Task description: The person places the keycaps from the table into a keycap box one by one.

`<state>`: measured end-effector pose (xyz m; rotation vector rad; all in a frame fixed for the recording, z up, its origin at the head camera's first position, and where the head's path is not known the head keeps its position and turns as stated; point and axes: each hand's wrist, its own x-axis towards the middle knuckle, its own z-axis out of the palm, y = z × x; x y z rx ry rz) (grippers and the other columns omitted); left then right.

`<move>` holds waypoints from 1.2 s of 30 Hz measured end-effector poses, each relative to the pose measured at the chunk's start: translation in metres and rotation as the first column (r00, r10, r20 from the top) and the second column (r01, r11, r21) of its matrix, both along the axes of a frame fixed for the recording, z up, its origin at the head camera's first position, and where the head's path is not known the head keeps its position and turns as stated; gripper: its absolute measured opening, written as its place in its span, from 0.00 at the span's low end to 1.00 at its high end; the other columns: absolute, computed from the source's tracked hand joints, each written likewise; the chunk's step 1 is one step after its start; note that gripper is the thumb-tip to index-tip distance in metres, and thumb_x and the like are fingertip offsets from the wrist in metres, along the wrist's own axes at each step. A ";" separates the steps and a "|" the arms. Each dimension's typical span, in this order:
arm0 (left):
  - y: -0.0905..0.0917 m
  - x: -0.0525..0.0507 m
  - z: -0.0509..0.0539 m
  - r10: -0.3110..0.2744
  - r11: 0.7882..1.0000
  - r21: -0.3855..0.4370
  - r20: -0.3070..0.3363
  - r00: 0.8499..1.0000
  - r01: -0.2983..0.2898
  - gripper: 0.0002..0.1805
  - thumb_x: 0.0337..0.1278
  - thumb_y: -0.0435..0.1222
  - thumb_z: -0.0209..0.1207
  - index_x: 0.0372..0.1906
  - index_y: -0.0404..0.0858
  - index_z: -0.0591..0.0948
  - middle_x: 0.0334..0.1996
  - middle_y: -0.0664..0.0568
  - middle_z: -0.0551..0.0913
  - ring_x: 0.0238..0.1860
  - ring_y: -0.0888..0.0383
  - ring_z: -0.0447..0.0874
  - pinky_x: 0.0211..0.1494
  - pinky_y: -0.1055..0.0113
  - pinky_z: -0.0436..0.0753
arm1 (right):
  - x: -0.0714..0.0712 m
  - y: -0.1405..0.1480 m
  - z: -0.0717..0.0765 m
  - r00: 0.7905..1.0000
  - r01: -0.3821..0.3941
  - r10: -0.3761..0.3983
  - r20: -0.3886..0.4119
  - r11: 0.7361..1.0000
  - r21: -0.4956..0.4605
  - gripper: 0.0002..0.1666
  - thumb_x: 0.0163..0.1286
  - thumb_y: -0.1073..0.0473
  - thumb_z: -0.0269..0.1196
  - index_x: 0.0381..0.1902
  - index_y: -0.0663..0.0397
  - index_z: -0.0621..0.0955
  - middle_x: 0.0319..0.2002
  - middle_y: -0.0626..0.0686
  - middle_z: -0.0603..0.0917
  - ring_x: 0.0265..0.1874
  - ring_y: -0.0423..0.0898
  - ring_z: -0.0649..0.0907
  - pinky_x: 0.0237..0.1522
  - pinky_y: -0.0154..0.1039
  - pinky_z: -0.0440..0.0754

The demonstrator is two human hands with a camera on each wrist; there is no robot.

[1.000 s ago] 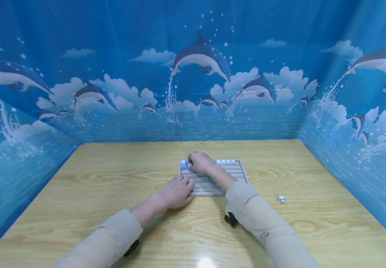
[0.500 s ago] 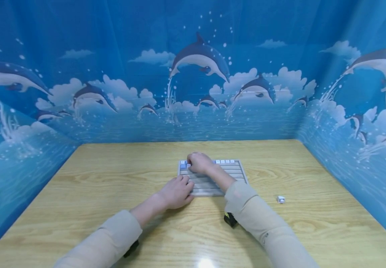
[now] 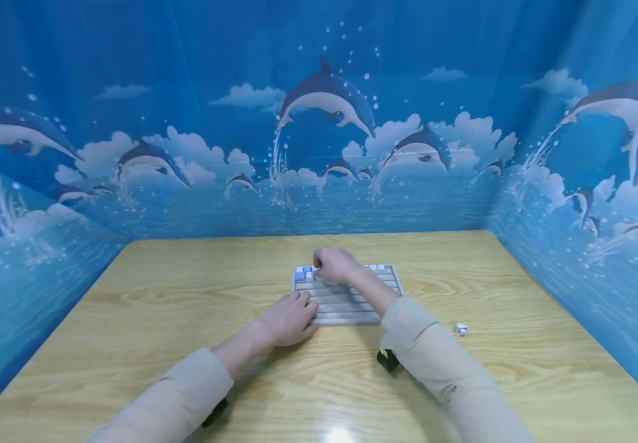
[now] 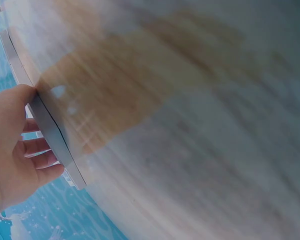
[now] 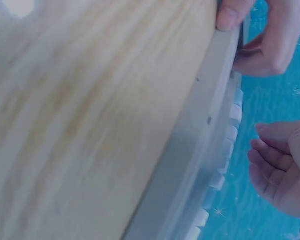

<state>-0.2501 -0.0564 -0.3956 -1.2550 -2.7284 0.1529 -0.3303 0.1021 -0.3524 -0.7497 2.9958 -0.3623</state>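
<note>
A grey tray [image 3: 346,303] with ridged rows lies on the table, blue and white keycaps [image 3: 303,274] standing in its far-left part. My left hand [image 3: 291,320] holds the tray at its near-left corner; the left wrist view has the thumb on the near edge and the fingers [image 4: 42,152] along the left side. Over the back row hovers my right hand [image 3: 338,266], hiding part of that row. In the right wrist view this right hand [image 5: 285,170] has loosely bent fingers, thumb apart from them, and nothing visible between.
On the table to the right of the tray lies a small white and purplish piece [image 3: 461,329], perhaps a keycap. A dolphin-print curtain [image 3: 319,203] encloses the table's back and sides. A black device [image 3: 387,360] sits under the right sleeve.
My right hand has shifted slightly right and up, uncovering more keycaps in the tray's far-left part. My left hand keeps its place on the tray.
</note>
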 end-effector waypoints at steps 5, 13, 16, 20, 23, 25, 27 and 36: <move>0.000 0.001 -0.002 0.003 1.000 0.022 0.016 1.000 -0.003 0.14 0.62 0.47 0.53 0.33 0.39 0.70 0.32 0.50 0.67 0.34 0.54 0.66 0.39 0.62 0.71 | 0.006 0.011 0.011 0.997 0.001 -0.001 0.071 1.000 0.001 0.03 0.62 0.62 0.61 0.34 0.54 0.79 0.31 0.48 0.80 0.30 0.43 0.76 0.34 0.38 0.75; 0.001 0.002 -0.002 0.032 0.999 0.010 0.036 0.999 -0.033 0.14 0.62 0.48 0.52 0.36 0.40 0.71 0.35 0.50 0.69 0.37 0.55 0.67 0.41 0.62 0.72 | 0.017 0.043 0.021 0.995 0.015 -0.015 0.101 1.000 -0.004 0.06 0.64 0.58 0.62 0.34 0.54 0.79 0.29 0.48 0.79 0.29 0.43 0.76 0.33 0.38 0.75; 0.001 0.001 -0.001 0.033 0.999 0.017 0.032 0.999 -0.034 0.14 0.62 0.48 0.52 0.36 0.40 0.72 0.35 0.50 0.69 0.37 0.54 0.67 0.41 0.61 0.72 | 0.024 0.058 0.024 0.995 0.026 -0.025 0.094 1.000 -0.007 0.08 0.64 0.57 0.61 0.35 0.55 0.80 0.29 0.48 0.79 0.29 0.43 0.77 0.33 0.38 0.75; 0.000 0.001 0.000 0.032 0.999 0.018 0.037 0.999 -0.032 0.14 0.62 0.47 0.53 0.36 0.40 0.72 0.35 0.49 0.69 0.37 0.54 0.67 0.42 0.61 0.72 | 0.032 0.077 0.027 0.997 0.033 -0.033 0.077 0.999 0.000 0.09 0.64 0.57 0.61 0.37 0.58 0.80 0.29 0.49 0.80 0.29 0.43 0.77 0.34 0.39 0.76; 0.000 0.001 0.001 0.039 0.999 0.008 0.041 0.998 -0.039 0.14 0.62 0.47 0.52 0.37 0.40 0.72 0.35 0.50 0.69 0.37 0.54 0.67 0.43 0.61 0.72 | 0.036 0.089 0.026 0.997 0.037 -0.038 0.068 0.999 0.009 0.10 0.63 0.57 0.61 0.37 0.59 0.80 0.29 0.49 0.80 0.28 0.43 0.77 0.34 0.39 0.76; 0.000 0.001 0.001 0.044 0.999 -0.001 0.041 0.998 -0.044 0.14 0.63 0.47 0.52 0.38 0.40 0.73 0.35 0.50 0.69 0.37 0.54 0.67 0.43 0.61 0.72 | 0.038 0.095 0.026 0.997 0.039 -0.040 0.069 0.999 0.012 0.10 0.63 0.57 0.61 0.37 0.59 0.80 0.28 0.49 0.80 0.27 0.43 0.77 0.33 0.39 0.76; 0.000 0.000 0.001 0.047 0.999 -0.005 0.042 0.998 -0.047 0.14 0.63 0.47 0.52 0.38 0.40 0.73 0.35 0.50 0.69 0.37 0.54 0.67 0.44 0.60 0.72 | 0.041 0.101 0.025 0.997 0.039 -0.040 0.066 0.999 0.016 0.10 0.63 0.57 0.61 0.36 0.59 0.80 0.27 0.48 0.80 0.26 0.43 0.77 0.33 0.38 0.76; 0.002 0.002 0.001 0.038 0.999 -0.001 0.038 0.999 -0.038 0.14 0.63 0.48 0.52 0.39 0.40 0.73 0.34 0.50 0.69 0.37 0.55 0.67 0.44 0.60 0.72 | 0.058 0.125 0.022 0.997 0.054 -0.055 0.053 0.998 0.026 0.10 0.64 0.56 0.61 0.33 0.58 0.81 0.22 0.46 0.77 0.22 0.41 0.74 0.28 0.37 0.73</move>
